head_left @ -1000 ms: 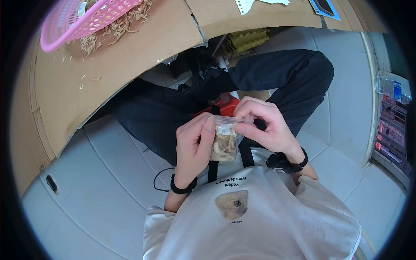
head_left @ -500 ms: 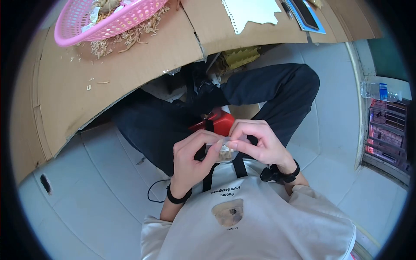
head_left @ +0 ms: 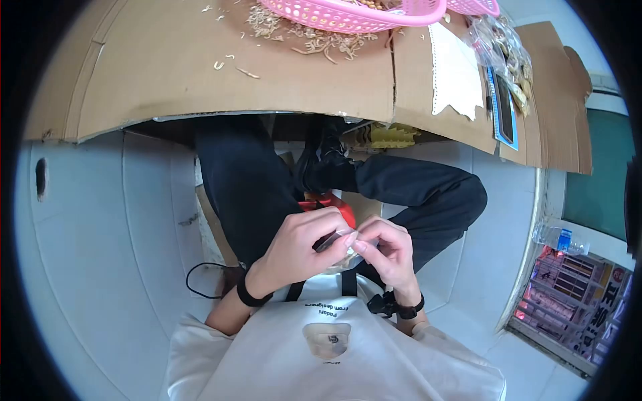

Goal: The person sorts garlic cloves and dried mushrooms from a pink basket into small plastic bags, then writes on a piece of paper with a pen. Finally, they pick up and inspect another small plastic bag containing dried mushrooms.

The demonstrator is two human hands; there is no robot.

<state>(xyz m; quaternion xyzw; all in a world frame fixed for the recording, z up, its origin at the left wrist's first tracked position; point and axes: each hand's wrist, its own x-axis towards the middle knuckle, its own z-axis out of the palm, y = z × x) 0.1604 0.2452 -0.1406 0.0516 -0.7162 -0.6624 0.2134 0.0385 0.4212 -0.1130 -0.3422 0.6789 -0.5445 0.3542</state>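
A small clear plastic bag with pale bits inside is held in front of my shirt, above my lap. My left hand pinches its top edge between thumb and fingers. Close beside it, my right hand pinches the same edge, the two thumbs almost touching. My fingers cover part of the bag, and its contents are too small to name.
Ahead is a cardboard-covered table with a pink plastic basket and pale curled scraps. At its right lie torn white paper, a phone and a filled clear bag. A plastic bottle lies far right.
My view has turned, so the table and basket sit further right. Both hands stay on the small bag; their thumbs have come closer together at its top edge.
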